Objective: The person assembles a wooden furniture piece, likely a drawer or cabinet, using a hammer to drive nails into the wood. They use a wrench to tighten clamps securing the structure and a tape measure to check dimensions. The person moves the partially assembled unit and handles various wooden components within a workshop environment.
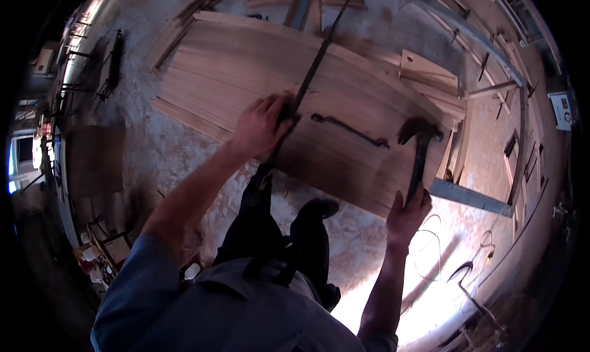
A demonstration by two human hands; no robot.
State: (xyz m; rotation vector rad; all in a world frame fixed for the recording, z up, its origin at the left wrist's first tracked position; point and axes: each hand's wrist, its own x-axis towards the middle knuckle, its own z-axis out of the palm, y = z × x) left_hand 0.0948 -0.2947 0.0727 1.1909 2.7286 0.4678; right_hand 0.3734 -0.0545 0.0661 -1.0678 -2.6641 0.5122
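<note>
My right hand (408, 217) is closed round the handle of a claw hammer (420, 144), its head raised over the right part of a wide wooden panel (246, 60). A long dark bar clamp (318, 60) runs across the panel from front to back. My left hand (261, 126) has its fingers curled at the clamp's dark part near the panel's middle; the grip is slightly blurred. Between my hands a dark offset wrench (350, 131) lies on the boards.
A metal beam (473, 196) juts out right of the panel. Wood pieces, one a block with a hole (428, 71), lie at the far right. A brown board (95, 160) stands at the left. Cables (430, 247) lie on the bright floor at the lower right.
</note>
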